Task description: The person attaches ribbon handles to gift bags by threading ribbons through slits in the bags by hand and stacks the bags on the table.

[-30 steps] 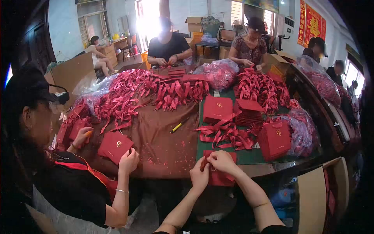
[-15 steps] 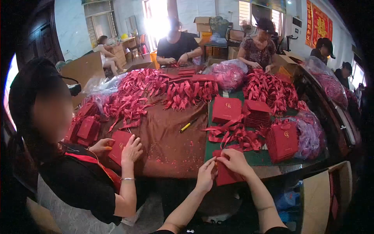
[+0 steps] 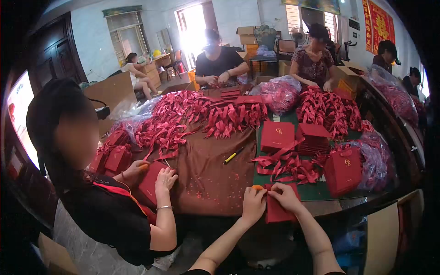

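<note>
A small red paper gift bag (image 3: 277, 214) is held at the table's front edge. My left hand (image 3: 253, 205), with an orange cover on one finger, pinches the bag's upper left side. My right hand (image 3: 285, 198) is closed on its top edge, close to the left fingertips. What lies between the fingertips is too small to make out. Just beyond my hands, loose red ribbons (image 3: 293, 168) lie on a green mat (image 3: 321, 193). Stacked red bags with gold lettering (image 3: 277, 136) stand behind them, and another stack (image 3: 343, 170) leans at the right.
A yellow-and-black pen or cutter (image 3: 233, 156) rests on the brown cloth (image 3: 206, 174). At my left a co-worker (image 3: 105, 206) handles a red bag (image 3: 151, 183). Two people sit across the table among ribbon piles (image 3: 178, 112). A cardboard box (image 3: 382, 238) stands at right.
The view has turned left, so everything sits farther right and slightly lower. My hands stay at the bag's top, the fingertips slightly shifted. The co-worker at left still handles a bag.
</note>
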Demonstrator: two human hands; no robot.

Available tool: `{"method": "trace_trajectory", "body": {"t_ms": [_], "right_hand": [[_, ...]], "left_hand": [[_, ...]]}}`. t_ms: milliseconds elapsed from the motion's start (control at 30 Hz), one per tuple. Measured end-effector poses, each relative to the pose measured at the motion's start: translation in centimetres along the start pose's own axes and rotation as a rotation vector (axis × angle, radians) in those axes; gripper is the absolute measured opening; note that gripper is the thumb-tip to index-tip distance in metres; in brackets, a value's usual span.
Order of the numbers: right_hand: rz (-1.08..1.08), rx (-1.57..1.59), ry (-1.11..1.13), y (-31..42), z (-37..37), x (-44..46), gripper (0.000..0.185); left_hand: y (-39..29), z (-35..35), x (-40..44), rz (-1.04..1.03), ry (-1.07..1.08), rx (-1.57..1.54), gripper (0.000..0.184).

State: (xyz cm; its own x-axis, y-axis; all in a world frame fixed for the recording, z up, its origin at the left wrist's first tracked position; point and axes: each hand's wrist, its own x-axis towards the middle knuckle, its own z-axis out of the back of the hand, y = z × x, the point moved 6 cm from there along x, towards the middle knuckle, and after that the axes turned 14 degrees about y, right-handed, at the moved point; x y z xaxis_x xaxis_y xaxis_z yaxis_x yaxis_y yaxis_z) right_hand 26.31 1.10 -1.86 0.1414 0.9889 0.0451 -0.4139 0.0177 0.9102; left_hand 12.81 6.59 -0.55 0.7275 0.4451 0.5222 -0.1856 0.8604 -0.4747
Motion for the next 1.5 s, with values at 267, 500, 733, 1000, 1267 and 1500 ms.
{"method": "trace_trajectory", "body": {"t_ms": [267, 500, 733, 1000, 1267, 1500], "right_hand": [[-0.031, -0.218, 0.088, -0.6, -0.1, 0.2, 0.026], [-0.091, -0.017, 0.172, -0.7, 1.3, -0.1, 0.028], [-0.141, -0.004, 0.195, -1.0, 1.2, 0.0, 0.024], [-0.082, -0.061, 0.078, -0.6, 0.3, -0.1, 0.019], [-0.157, -0.129, 0.056, -0.5, 0.1, 0.3, 0.016], [-0.171, -0.030, 0.095, -0.8, 0.5, 0.5, 0.030]], "left_hand": [[0.1, -0.1, -0.1, -0.080, 0.042, 0.276, 0.019], [0.6, -0.4, -0.3, -0.259, 0.067, 0.342, 0.017], [1.7, -0.8, -0.5, -0.178, 0.125, 0.221, 0.015], [2.9, -0.9, -0.4, -0.035, 0.043, -0.099, 0.020], [4.5, -2.5, -0.1, 0.129, 0.084, -0.331, 0.022], [2.6, -1.3, 0.2, -0.175, 0.084, 0.040, 0.017]]}}
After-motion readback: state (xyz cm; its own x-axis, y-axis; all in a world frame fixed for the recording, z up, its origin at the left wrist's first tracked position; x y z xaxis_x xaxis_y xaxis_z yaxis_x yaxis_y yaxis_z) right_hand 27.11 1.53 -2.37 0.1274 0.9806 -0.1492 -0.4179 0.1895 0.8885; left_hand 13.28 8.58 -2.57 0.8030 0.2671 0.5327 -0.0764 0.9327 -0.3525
